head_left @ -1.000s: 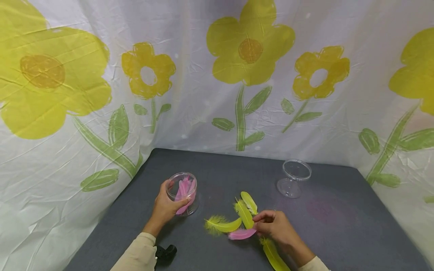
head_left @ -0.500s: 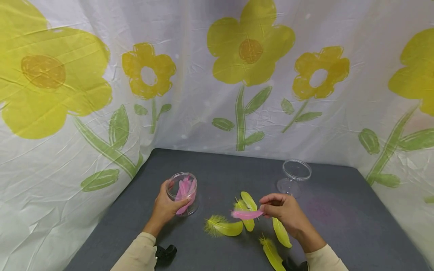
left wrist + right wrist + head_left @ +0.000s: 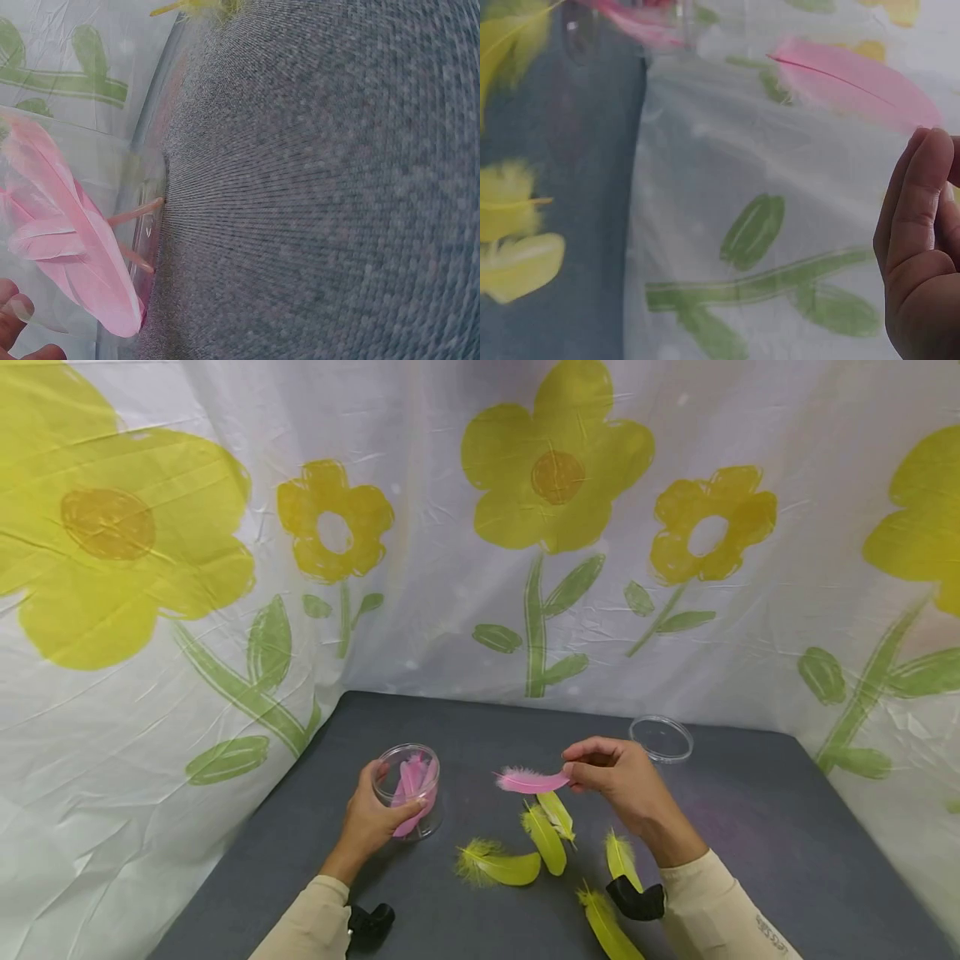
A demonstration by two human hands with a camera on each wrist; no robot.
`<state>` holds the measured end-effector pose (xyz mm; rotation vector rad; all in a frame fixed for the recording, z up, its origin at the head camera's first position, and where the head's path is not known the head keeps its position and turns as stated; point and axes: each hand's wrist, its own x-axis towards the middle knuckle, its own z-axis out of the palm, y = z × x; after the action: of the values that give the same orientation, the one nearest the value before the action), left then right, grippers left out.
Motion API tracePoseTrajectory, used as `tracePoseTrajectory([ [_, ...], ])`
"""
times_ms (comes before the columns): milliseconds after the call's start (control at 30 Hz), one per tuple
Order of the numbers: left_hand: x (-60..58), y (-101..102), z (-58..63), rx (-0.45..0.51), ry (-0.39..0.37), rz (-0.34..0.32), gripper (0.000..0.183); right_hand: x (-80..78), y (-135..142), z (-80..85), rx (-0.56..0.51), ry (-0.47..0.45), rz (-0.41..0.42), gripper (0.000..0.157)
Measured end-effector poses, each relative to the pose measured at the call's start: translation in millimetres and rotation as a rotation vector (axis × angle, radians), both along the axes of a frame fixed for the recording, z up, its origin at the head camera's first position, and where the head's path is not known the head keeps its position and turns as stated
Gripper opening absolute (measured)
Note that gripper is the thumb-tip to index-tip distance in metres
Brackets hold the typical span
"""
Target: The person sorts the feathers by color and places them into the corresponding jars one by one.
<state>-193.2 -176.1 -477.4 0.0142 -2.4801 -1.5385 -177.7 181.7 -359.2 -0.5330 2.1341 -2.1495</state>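
Toward the left edge of the worktop (image 3: 472, 760), the left hand (image 3: 367, 814) is wrapped round a clear jar (image 3: 437, 781) holding several loose pink feathers (image 3: 412, 781). The jar looks light to me; a careless tug by that hand could tip it and spill them. Below the hand, a black clip (image 3: 371, 922) juts from the sleeve and could catch on something if the arm swings.

Between the hands, which are well apart, a yellow feather (image 3: 506, 867) lies nearer the front edge, with two more (image 3: 546, 843) touching or nearly so, a little farther back. A puff of breath could scatter these, I'd guess.

Above that pair, one pink feather (image 3: 528, 782) hangs sideways, clear of the worktop, pinched at one end by the right hand (image 3: 618, 777). Only fingertips have it, so a loosened pinch could let it flutter down among the yellow ones.

Toward the front edge on the right, the cuff's black clip (image 3: 636, 900) overlaps another yellow feather (image 3: 621, 857); I can't tell whether they touch, but a low sweep could drag it. Near the back edge, beyond the right hand, a clear round rim (image 3: 675, 759) could be knocked by a backward reach.
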Motion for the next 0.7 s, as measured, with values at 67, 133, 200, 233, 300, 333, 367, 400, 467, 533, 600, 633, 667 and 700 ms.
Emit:
tracePoseTrajectory([
  [67, -0.3, 0, -0.3, 0.002, 0.003, 0.001, 0.101, -3.1, -6, 4.3, 0.007, 0.011, 0.004, 0.014],
  [133, -0.5, 0, -0.7, 0.004, 0.004, 0.002, 0.101, -6.1, -11, 7.0, 0.009, 0.023, 0.018, 0.014],
  [200, -0.5, 0, -1.4, 0.005, 0.001, 0.003, 0.101, -8.9, -18, 8.6, 0.001, 0.022, 0.040, 0.014],
  [233, -0.6, 0, -1.7, 0.005, 0.000, 0.002, 0.101, -10.3, -21, 9.2, -0.004, 0.021, 0.052, 0.014],
  [300, -0.6, 0, -2.1, 0.004, 0.001, 0.003, 0.101, -13.1, -28, 10.3, -0.011, 0.016, 0.073, 0.015],
  [333, -0.6, 0, -2.2, 0.006, 0.001, 0.003, 0.101, -14.5, -31, 10.9, -0.011, 0.014, 0.082, 0.015],
  [367, -0.7, 0, -2.2, 0.005, 0.002, 0.002, 0.101, -16.0, -35, 11.2, -0.013, 0.009, 0.089, 0.015],
  [400, -0.8, -1, -2.1, 0.003, 0.004, 0.003, 0.101, -17.3, -38, 11.8, -0.011, 0.006, 0.096, 0.015],
  [467, -0.7, -1, -1.7, 0.003, 0.006, 0.004, 0.101, -19.9, -46, 13.5, -0.005, 0.000, 0.108, 0.016],
  [533, -0.7, -1, -1.5, 0.002, 0.008, 0.007, 0.101, -23.0, -53, 14.7, 0.008, 0.000, 0.118, 0.016],
  [600, -0.5, -1, -1.4, 0.001, 0.010, 0.011, 0.101, -25.8, -60, 16.5, 0.021, -0.003, 0.125, 0.017],
  [633, -0.3, 0, -1.6, 0.003, 0.010, 0.012, 0.102, -27.2, -63, 17.1, 0.027, -0.003, 0.128, 0.017],
  [667, 0.0, 0, -1.7, 0.004, 0.012, 0.011, 0.102, -28.7, -66, 17.5, 0.038, -0.001, 0.128, 0.017],
  [700, 0.2, 0, -1.9, 0.006, 0.013, 0.012, 0.102, -30.3, -69, 17.7, 0.044, -0.002, 0.130, 0.017],
])
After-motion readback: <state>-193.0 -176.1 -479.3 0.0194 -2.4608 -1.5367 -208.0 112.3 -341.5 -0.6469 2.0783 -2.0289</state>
